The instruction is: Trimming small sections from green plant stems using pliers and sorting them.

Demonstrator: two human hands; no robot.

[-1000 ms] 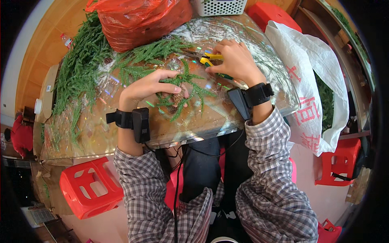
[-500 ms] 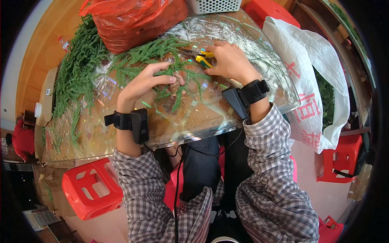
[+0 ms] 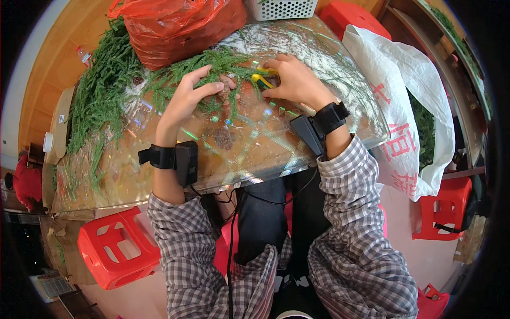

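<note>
My left hand (image 3: 187, 97) is closed on a green artificial pine sprig (image 3: 232, 58) over the table, its thumb and fingers near a small brown pine cone (image 3: 227, 97) at the sprig's near end. My right hand (image 3: 298, 82) grips yellow-handled pliers (image 3: 260, 80) just right of the sprig. The plier jaws point left into the needles and are mostly hidden there. A larger heap of green pine branches (image 3: 101, 90) lies left of my left hand, with another small pine cone (image 3: 137, 81) at its edge.
A red plastic bag (image 3: 183, 32) sits at the far side, beside a white perforated basket (image 3: 281, 9). White powder (image 3: 313, 45) covers the far right tabletop (image 3: 276, 149). A white woven sack (image 3: 390, 101) holding greenery stands to the right. Red stools (image 3: 119, 247) flank the table.
My left hand has moved away from me with the sprig and cone. The pliers have shifted slightly left and nearer, and their jaws have gone in among the needles.
</note>
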